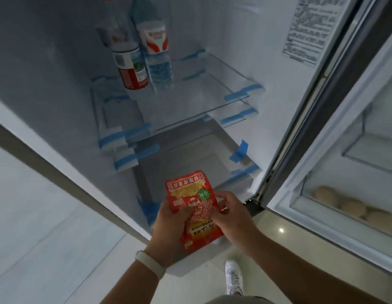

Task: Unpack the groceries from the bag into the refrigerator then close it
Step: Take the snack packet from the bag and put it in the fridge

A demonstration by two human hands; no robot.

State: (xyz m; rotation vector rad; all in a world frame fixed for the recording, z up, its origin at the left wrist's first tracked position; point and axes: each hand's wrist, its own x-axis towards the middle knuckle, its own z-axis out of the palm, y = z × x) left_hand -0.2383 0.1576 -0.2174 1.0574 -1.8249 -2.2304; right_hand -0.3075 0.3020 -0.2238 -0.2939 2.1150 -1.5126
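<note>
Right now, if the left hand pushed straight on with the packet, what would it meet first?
Probably nothing soon: the left hand and packet point into the open lower fridge space, under the glass shelf. Depth is unclear.

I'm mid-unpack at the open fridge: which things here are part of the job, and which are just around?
Part of the job:
- red snack packet, held by left hand and right hand
- two bottles on a shelf
- glass shelves
- open fridge door
- round items in the door bin

Just around:
- wristband
- white shoe
- printed label
- blue tape
</note>
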